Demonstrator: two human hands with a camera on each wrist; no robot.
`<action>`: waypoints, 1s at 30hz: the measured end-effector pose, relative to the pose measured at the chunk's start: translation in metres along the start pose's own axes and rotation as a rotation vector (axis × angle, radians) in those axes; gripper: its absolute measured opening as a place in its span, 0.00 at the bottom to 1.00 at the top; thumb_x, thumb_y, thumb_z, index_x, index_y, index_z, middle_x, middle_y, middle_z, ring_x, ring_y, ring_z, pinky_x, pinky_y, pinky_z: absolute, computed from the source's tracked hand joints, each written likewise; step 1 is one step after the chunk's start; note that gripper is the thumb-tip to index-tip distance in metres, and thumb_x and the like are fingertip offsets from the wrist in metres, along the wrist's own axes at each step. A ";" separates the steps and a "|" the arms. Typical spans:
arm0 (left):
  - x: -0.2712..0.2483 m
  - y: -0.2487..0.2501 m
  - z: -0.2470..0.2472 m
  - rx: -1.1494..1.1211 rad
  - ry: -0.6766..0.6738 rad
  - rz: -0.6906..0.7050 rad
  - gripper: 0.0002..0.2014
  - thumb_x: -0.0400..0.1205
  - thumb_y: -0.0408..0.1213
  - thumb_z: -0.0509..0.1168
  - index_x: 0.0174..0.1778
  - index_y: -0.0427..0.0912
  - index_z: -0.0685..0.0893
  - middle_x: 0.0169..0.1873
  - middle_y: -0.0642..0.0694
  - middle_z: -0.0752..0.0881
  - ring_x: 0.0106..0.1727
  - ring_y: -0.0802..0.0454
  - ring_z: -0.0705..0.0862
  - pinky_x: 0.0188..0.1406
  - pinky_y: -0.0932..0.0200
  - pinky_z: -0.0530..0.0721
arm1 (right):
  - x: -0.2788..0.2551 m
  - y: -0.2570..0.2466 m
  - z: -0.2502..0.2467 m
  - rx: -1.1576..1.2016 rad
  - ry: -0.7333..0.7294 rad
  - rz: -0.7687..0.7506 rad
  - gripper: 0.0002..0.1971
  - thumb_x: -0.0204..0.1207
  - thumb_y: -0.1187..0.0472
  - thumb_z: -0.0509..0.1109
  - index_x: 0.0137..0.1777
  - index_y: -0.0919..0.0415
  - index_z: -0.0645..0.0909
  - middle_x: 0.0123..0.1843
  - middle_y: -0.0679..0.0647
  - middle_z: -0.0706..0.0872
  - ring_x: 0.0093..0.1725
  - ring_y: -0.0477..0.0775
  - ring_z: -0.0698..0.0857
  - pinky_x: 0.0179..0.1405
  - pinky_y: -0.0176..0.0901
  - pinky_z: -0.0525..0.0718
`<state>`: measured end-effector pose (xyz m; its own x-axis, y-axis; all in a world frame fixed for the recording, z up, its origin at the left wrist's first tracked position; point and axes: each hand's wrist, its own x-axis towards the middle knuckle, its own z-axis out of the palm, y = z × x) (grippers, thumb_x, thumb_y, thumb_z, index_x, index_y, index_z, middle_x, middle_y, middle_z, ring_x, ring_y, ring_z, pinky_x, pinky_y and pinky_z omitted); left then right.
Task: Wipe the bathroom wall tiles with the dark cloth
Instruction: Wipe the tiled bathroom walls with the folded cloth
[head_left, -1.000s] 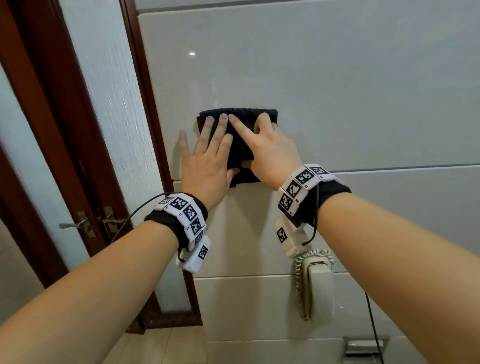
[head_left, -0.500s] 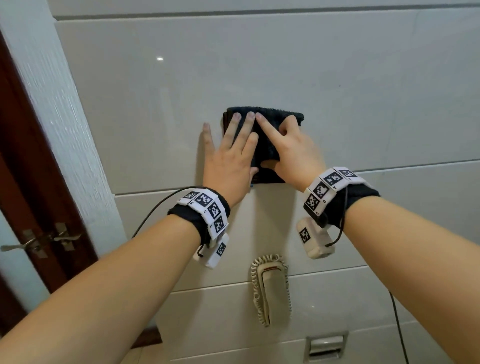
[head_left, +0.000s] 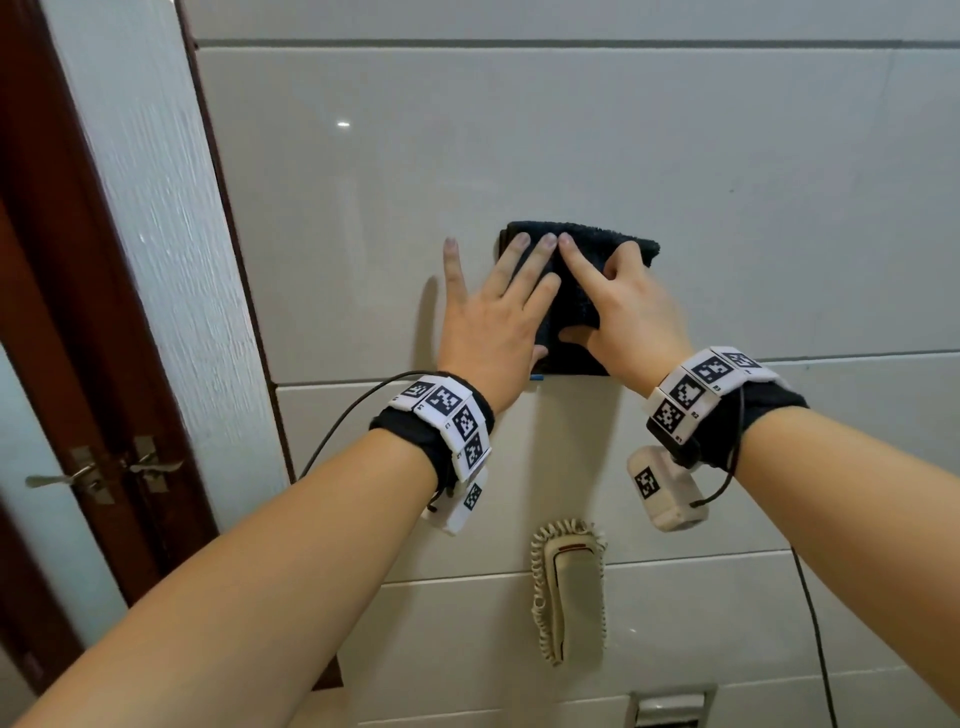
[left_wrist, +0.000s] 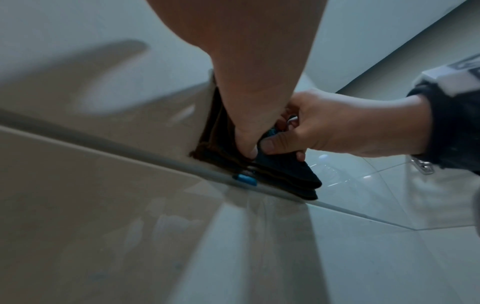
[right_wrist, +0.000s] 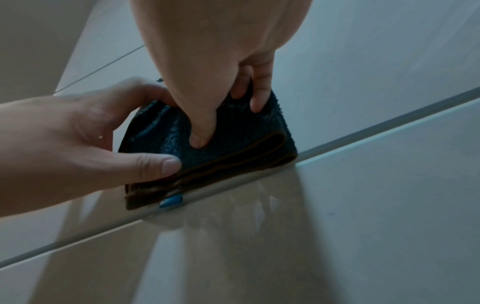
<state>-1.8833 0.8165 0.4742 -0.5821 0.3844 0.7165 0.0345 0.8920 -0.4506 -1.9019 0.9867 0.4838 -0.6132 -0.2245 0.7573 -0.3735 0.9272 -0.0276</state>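
Note:
The dark cloth (head_left: 608, 236), folded into a thick pad, lies flat against the pale wall tiles (head_left: 727, 156), its lower edge on a grout line. My left hand (head_left: 498, 312) presses its left part with straight fingers, the little finger on bare tile. My right hand (head_left: 623, 306) holds the right part: index finger stretched out, the other fingers curled over the cloth's right edge. The right wrist view shows my right thumb dug into the cloth (right_wrist: 233, 139) and a small blue tag (right_wrist: 171, 200) at its lower corner. The left wrist view shows both thumbs on the cloth (left_wrist: 280, 170).
A wall phone (head_left: 569, 592) with a coiled cord hangs straight below the cloth. A metal fitting (head_left: 670, 709) sits lower still. To the left are a white textured strip, a dark wooden door frame (head_left: 104, 312) and door handles (head_left: 104, 470). Bare tiles stretch up and to the right.
Both hands have slid the cloth to the right along the tile, away from the door frame, to a spot right above the phone. The hold on the cloth is unchanged.

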 end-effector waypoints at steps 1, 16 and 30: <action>-0.003 -0.007 0.000 -0.001 0.005 -0.010 0.40 0.80 0.62 0.65 0.85 0.51 0.60 0.88 0.49 0.44 0.88 0.48 0.43 0.75 0.15 0.44 | 0.002 -0.008 0.001 -0.001 -0.001 -0.007 0.48 0.70 0.54 0.80 0.86 0.44 0.55 0.56 0.60 0.69 0.46 0.55 0.69 0.38 0.45 0.72; -0.085 -0.163 0.012 0.033 -0.024 -0.211 0.39 0.79 0.59 0.68 0.83 0.49 0.61 0.88 0.49 0.44 0.88 0.47 0.44 0.77 0.19 0.48 | 0.055 -0.189 0.030 -0.027 -0.043 -0.155 0.44 0.75 0.57 0.74 0.86 0.44 0.51 0.65 0.63 0.67 0.55 0.63 0.75 0.45 0.58 0.85; -0.081 -0.150 0.015 -0.002 0.001 -0.271 0.39 0.74 0.48 0.75 0.78 0.43 0.65 0.88 0.45 0.49 0.88 0.41 0.48 0.77 0.18 0.51 | 0.053 -0.181 0.029 0.004 -0.073 -0.214 0.46 0.75 0.55 0.74 0.86 0.44 0.50 0.65 0.59 0.67 0.57 0.58 0.73 0.35 0.49 0.80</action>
<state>-1.8534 0.6478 0.4762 -0.5697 0.1313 0.8113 -0.1212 0.9629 -0.2410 -1.8866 0.7980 0.5098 -0.5685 -0.4374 0.6968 -0.5033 0.8549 0.1259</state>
